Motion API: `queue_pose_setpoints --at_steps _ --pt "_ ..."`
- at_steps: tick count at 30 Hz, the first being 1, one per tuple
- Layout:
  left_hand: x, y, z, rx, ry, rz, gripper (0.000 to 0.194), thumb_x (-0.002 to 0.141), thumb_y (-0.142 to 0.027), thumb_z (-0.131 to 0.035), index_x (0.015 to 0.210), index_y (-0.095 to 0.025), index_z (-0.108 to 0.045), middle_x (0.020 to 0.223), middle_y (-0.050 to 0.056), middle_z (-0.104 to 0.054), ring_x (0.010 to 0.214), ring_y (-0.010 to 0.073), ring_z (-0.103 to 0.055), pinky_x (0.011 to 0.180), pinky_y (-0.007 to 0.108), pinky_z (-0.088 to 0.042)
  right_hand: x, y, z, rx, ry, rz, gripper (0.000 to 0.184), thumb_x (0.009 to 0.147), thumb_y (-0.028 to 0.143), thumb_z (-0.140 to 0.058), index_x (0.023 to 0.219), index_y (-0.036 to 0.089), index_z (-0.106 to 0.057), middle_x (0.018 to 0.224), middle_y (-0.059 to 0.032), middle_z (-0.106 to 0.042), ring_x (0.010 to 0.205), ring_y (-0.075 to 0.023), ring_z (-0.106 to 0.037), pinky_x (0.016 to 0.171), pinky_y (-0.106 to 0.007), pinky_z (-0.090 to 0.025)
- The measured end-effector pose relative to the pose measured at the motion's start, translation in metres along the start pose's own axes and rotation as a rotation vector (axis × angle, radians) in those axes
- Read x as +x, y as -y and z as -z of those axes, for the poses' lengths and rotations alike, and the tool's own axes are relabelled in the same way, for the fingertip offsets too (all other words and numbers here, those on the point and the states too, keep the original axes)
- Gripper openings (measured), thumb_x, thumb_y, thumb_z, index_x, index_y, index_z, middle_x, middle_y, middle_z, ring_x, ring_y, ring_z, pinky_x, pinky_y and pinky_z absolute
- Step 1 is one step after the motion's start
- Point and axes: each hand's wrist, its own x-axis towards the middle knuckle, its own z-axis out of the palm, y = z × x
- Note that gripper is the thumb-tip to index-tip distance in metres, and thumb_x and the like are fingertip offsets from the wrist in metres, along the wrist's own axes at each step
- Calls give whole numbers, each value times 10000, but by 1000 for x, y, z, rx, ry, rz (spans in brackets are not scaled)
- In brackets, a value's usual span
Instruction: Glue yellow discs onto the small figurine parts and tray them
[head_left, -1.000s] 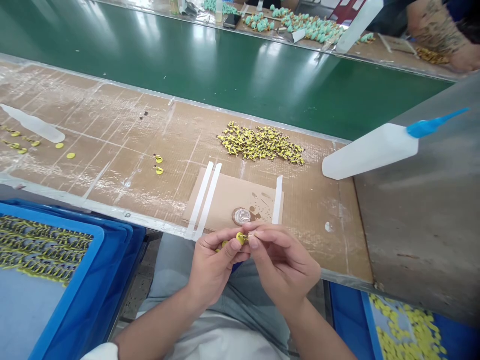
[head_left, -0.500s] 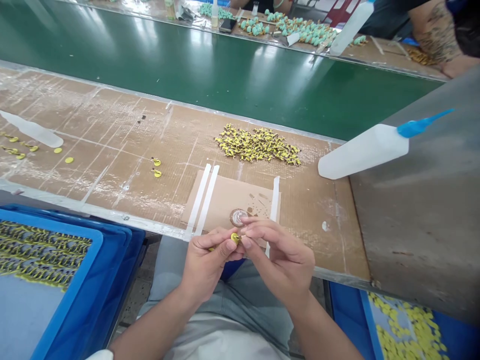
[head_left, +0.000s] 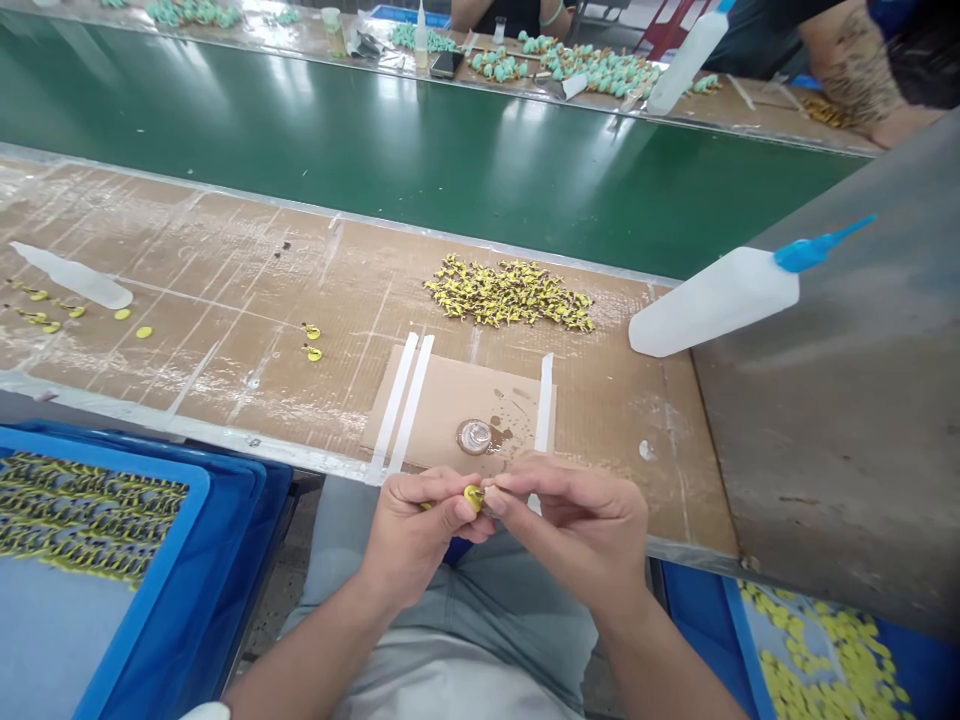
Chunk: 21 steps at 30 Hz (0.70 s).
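Note:
Between thumb and fingers, my left hand [head_left: 420, 525] pinches a small yellow disc [head_left: 472, 497] just off the table's front edge. A bit of yellow also shows under those fingers. My right hand [head_left: 574, 520] is closed against the disc's right side, pinching a tiny dark-and-pale piece that is mostly hidden by the fingertips. Beyond the hands, a small round clear dish [head_left: 475, 436] sits on a taped cardboard sheet [head_left: 442, 400] with wet brown spots beside it. Farther back lies a pile of tiny yellow-and-dark figures [head_left: 510, 292].
A white bottle with a blue nozzle [head_left: 712, 302] leans at the right by a metal panel [head_left: 832, 400]. Blue trays with yellow pieces [head_left: 172, 560] stand low at left and right. Across the green belt [head_left: 375, 140], people sit near turquoise pieces [head_left: 600, 65].
My right hand has shifted slightly right and down, its fingers now clear of the round dish. Both hands still hold the disc and small piece together. The view has tilted slightly.

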Motion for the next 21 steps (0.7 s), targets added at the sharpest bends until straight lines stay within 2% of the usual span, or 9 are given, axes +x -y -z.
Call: queue_pose_setpoints --at_steps 13,21 --pt "-2 0 -7 19 -54 53 123 678 -242 -862 776 -185 -817 678 15 -697 534 88 -669 498 149 -560 1 1 3 15 -44 -39 219 710 49 -786 837 227 -776 753 -33 -772 622 -163 -710 561 -255 -590" --pt "1 5 -5 -41 26 34 141 574 -196 -910 654 -215 -796 603 -28 -663 450 103 -658 431 164 -549 -2 5 4 272 -15 -236 159 699 80 -802 782 213 -781 657 -25 -746 531 -152 -686 460 -220 -566"
